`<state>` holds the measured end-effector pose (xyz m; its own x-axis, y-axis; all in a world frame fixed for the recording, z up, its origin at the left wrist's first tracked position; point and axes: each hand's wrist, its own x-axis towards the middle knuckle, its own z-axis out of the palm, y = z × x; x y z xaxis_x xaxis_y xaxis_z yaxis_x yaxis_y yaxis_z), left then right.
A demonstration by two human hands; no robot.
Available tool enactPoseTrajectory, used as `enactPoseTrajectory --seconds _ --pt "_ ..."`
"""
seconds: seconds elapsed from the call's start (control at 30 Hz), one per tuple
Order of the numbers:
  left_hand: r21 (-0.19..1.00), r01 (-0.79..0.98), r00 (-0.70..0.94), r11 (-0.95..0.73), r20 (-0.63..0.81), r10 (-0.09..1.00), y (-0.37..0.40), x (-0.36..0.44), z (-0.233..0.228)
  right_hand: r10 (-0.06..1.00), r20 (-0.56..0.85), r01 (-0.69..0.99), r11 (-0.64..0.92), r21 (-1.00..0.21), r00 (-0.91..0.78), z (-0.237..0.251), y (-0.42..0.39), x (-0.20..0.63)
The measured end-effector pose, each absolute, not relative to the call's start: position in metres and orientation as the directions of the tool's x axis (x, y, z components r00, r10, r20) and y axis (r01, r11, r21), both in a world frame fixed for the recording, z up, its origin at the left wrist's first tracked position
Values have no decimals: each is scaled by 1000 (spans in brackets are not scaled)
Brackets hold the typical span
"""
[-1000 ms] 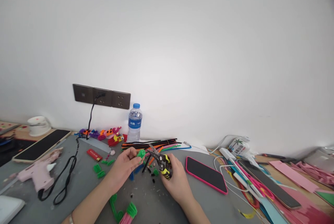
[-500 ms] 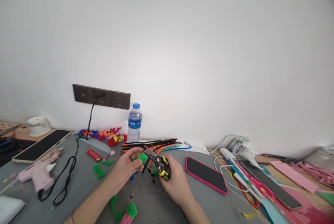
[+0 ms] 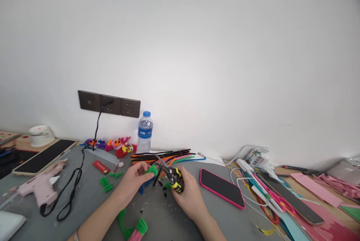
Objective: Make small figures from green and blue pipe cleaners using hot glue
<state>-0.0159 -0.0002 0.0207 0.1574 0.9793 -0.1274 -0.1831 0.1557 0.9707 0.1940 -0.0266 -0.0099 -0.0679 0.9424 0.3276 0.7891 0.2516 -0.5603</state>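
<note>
Near the lower middle of the frame, 2 hands work close together above the grey worktop [image 3: 163,222]. The left hand [image 3: 135,177] has its grip closed, thumb and fingers pinching a fuzzy green piece [image 3: 152,169] whose right side shows past the thumb. The right hand [image 3: 189,192] has its grip wrapped around the yellow-and-black handles of the pliers [image 3: 174,181]. The pliers point to the upper left, their 2 jaws slightly parted and the tips just beside the green piece; whether they touch it, I cannot tell.

Behind the hands lies a bunch of stems [image 3: 165,155], black and orange among them, with a bottle [image 3: 145,132] standing at its left end. A pink-edged phone [image 3: 222,189] lies right of the right hand. At lower centre, a pink bundle [image 3: 140,228] with a green top is partly cut off by the frame's bottom edge, beside a green curl [image 3: 122,224]. Green scraps [image 3: 106,184] lie left of the left hand, and farther left is a pink glue gun [image 3: 42,188] with a black cord [image 3: 74,192].
</note>
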Motion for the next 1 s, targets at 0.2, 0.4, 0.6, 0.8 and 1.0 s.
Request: enactPoseTrajectory --seconds 0.2,0.4,0.6,0.8,1.0 --pt "913 -307 292 268 -177 940 -1 -15 18 933 354 782 267 -563 -64 -10 -27 194" --pt "927 -297 222 231 -169 960 1 -16 18 929 366 778 275 -564 -64 -12 -26 195" --pt "945 -263 152 192 -156 976 4 -18 14 932 358 788 261 -558 -55 -13 -26 195" --pt "945 -292 127 150 -117 985 2 -17 17 928 369 791 259 -554 -46 -15 -26 195" --pt "957 -262 194 122 -71 978 2 -17 17 929 365 789 271 -551 -63 -14 -25 196"
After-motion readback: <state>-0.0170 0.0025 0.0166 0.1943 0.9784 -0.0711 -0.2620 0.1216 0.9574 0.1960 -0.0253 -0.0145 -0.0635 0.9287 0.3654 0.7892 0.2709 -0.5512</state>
